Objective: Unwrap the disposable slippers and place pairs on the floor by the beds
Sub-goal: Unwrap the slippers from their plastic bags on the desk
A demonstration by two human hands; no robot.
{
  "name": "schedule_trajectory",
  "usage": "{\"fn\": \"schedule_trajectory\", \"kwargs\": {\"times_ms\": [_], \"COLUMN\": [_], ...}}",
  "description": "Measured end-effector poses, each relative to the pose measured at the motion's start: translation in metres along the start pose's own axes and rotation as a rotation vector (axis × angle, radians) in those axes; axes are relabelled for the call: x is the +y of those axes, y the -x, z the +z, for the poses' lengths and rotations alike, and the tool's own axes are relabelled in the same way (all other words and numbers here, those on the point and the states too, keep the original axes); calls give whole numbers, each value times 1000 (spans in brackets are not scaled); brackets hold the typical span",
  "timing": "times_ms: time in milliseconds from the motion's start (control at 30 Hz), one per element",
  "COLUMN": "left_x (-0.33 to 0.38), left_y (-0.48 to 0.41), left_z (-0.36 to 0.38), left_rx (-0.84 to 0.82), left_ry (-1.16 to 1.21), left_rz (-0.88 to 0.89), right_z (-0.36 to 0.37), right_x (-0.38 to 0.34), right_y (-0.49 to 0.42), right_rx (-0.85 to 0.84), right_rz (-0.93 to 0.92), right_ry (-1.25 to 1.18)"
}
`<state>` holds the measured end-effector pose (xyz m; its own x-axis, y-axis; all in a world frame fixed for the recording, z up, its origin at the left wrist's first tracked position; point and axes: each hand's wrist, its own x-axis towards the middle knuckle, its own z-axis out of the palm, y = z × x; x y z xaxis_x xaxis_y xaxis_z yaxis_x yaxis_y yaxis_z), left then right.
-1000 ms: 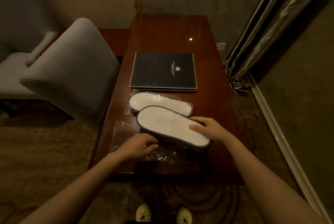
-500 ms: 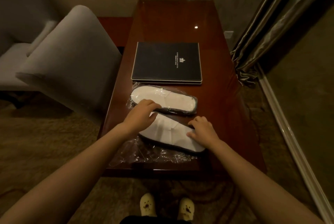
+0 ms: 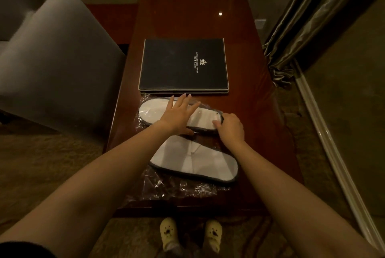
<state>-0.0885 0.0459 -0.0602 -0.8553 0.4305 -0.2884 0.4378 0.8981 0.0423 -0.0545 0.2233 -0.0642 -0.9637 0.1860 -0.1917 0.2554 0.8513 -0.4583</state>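
Two white slippers with dark edging lie on a brown wooden table [image 3: 260, 132]. The far slipper [image 3: 151, 110] is still inside clear plastic wrap. My left hand [image 3: 179, 115] rests flat on its middle with the fingers spread. My right hand [image 3: 230, 127] grips its right end, fingers curled over the edge. The near slipper [image 3: 195, 161] lies unwrapped between my forearms, on top of an empty, crumpled clear wrapper [image 3: 166, 190] at the table's front edge.
A black hotel folder [image 3: 183, 66] lies just beyond the slippers. A grey upholstered chair [image 3: 56, 66] stands at the table's left. Curtains [image 3: 308, 24] hang on the right above a pale floor rail. My feet in yellow clogs [image 3: 189, 234] stand on carpet below.
Both hands have left the near unwrapped slipper and moved forward onto the far wrapped one. The near slipper now lies free on the empty wrapper.
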Motion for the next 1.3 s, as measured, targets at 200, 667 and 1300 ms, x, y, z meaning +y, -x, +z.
{"fn": "schedule_trajectory", "kwargs": {"times_ms": [200,667,1300], "left_x": [-6,-22,-18], "left_y": [-20,5,88], "left_z": [11,-50,-117], "left_rx": [-111,281,527], "left_ry": [-49,247,288], "left_rz": [39,1,-64], "right_z": [11,-61,-127], "right_x": [0,-15,-35], "right_y": [-3,-18,52], "right_rx": [131,346,202], "right_rz": [29,-2,-613], "right_ry": [-25,-683,-257]}}
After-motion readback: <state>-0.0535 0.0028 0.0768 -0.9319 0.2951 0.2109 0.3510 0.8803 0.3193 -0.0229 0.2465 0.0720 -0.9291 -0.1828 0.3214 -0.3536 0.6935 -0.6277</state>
